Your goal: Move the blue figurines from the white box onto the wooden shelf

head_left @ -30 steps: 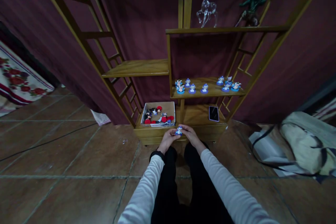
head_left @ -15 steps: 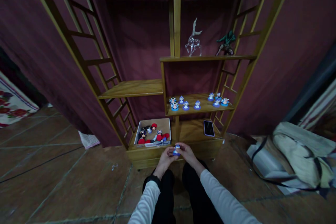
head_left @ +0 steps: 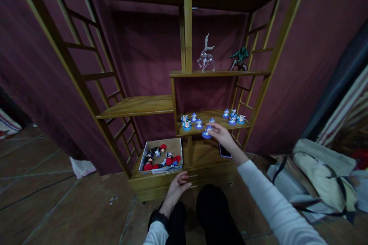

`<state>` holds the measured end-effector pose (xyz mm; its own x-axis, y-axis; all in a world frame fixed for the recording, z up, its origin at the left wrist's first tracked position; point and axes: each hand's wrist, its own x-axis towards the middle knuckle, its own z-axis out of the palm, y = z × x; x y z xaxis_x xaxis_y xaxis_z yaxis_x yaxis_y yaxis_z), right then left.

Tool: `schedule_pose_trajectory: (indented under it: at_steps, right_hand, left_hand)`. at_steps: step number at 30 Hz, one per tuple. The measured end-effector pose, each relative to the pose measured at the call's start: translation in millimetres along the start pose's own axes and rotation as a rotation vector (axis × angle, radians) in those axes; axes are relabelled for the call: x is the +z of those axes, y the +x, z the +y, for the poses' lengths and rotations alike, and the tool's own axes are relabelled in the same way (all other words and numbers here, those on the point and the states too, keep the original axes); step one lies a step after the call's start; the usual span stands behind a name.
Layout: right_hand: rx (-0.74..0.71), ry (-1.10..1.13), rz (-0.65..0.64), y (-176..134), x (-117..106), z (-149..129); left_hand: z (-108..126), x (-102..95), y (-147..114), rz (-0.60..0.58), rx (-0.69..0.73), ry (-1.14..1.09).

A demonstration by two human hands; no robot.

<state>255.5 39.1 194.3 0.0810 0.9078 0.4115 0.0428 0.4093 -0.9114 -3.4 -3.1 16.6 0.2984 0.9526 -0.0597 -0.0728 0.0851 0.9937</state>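
Observation:
My right hand (head_left: 220, 134) pinches a small figurine (head_left: 206, 133) with a round purple base. It holds the figurine in front of the edge of the middle right shelf (head_left: 220, 128). Behind it on that shelf stand several similar figurines (head_left: 199, 124), some on purple bases and some on blue ones, grouped to the left and right. Down in front of the low cabinet, my left hand (head_left: 177, 188) has loosely bent, parted fingers and holds nothing visible. Above it, on the cabinet top, sits an open cardboard box (head_left: 175, 143) with several red, black and blue figurines inside.
A phone (head_left: 225, 151) lies on the cabinet top, partly behind my right forearm. Higher up stand a clear glass deer (head_left: 206, 58) and a dark green figure (head_left: 240, 58). A bare wooden shelf (head_left: 138, 105) juts out at left. Bags (head_left: 319, 172) lie on the floor at right.
Both hands were together on the figurine in front of the cabinet. My right hand has carried it up to the middle shelf's edge; my left has let go and stayed low. The view has shifted.

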Motion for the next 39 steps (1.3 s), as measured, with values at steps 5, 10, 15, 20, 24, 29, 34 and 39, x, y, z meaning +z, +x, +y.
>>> schedule_pose_trajectory:
  at_steps: [5,10,15,20,24,29,34,39]
  right_hand:
    - [-0.108,-0.109,0.094,82.8,-40.3,-26.2]
    - [-0.044,-0.115,0.091,140.1,-53.5,-0.5]
    - [0.028,-0.155,0.019,162.2,-46.3,27.8]
    - [0.09,-0.178,-0.026,167.5,-42.3,52.6]
    - [0.146,-0.165,-0.059,165.6,-47.0,66.6]
    - [0.143,-0.177,-0.103,165.2,-53.3,69.8]
    - [0.172,-0.225,-0.152,167.1,-54.9,69.8]
    - [0.194,-0.231,-0.171,167.9,-55.3,70.5]
  left_hand:
    - [1.0,0.6,2.4,0.013,-0.018,0.03]
    - [3.0,0.6,2.9,0.019,-0.025,0.07]
    - [0.1,-2.1,5.7,-0.003,-0.05,0.093]
    - [-0.2,-3.7,6.9,-0.024,-0.053,0.111]
    - [-3.4,-4.7,8.9,-0.027,-0.06,0.119]
    - [-12.6,-6.7,13.3,-0.044,-0.037,0.128]
    - [-10.1,-4.6,12.0,-0.021,-0.045,0.145]
    - [-7.0,-3.6,9.7,-0.017,-0.049,0.152]
